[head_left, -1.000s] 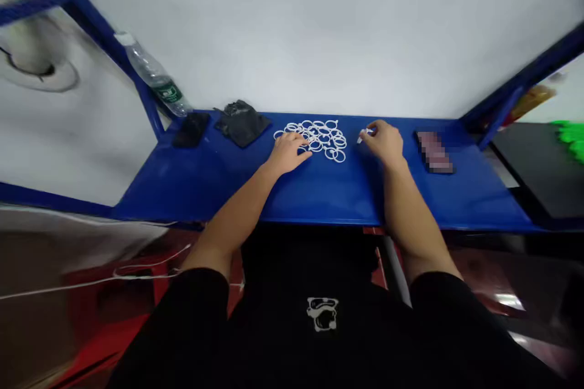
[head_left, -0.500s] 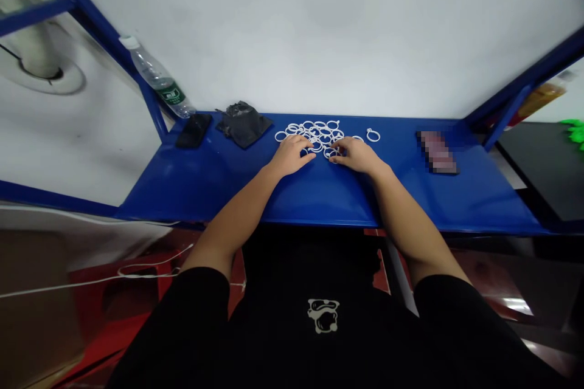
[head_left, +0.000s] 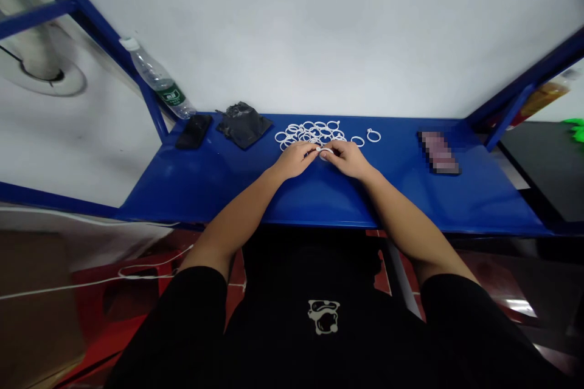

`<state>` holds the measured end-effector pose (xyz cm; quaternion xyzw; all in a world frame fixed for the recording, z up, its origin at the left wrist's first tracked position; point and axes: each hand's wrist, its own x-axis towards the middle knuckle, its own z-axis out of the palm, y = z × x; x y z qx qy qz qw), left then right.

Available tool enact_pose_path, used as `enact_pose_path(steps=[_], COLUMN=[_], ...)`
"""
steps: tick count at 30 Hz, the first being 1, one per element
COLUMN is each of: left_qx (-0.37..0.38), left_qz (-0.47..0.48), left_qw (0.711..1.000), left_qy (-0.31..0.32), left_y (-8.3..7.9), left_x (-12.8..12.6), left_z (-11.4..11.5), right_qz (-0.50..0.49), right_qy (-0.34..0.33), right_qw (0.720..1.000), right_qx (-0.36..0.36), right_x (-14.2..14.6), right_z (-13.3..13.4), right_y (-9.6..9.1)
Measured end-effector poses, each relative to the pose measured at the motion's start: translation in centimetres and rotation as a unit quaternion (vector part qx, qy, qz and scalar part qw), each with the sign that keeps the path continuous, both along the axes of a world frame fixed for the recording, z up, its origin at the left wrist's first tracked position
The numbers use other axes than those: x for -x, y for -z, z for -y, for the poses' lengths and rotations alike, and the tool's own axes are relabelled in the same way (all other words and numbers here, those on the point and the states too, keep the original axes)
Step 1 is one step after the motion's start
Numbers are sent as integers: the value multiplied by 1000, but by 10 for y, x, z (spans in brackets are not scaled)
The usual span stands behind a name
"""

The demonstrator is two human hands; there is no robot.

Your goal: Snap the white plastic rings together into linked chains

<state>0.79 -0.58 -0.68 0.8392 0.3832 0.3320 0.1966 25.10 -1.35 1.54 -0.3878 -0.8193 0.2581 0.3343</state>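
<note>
The right hand point(head_left: 350, 160) pinches a white ring point(head_left: 326, 155), partly masked by fingers, at the near side of the ring pile point(head_left: 310, 131). The left hand point(head_left: 295, 160), nearly closed, adjoins it; grip indeterminate.

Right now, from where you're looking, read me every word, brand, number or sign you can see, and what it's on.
No text is clear enough to quote.
Bottle, green label: white lettering, too small and blurred to read.
Pinkish panel at the right: pixelated, nothing readable.
Black shirt: a white printed design, no letters I can make out.
White rings: no readable marking.
</note>
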Motion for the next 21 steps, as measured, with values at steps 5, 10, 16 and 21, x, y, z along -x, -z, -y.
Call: enact_pose_path(steps=[5,10,16,21], left_qx=[1,-15,-26,-19], left_qz=[63,87,60,34], left_qw=[998,996,998,999], left_qy=[-6,-5,-6,-22], left_y=[-1,-1,0,0], left_x=[-1,0,1,0], left_z=[1,3,2,3], right_qz=[13,40,84,141], right_qy=[-21,-33,-45,-45], right_qw=[1000,999,995,988], right_qx=[2,-9,-18,-31], right_x=[1,1,3,4], right_z=[0,1,-1,0], right_y=[0,1,5,5])
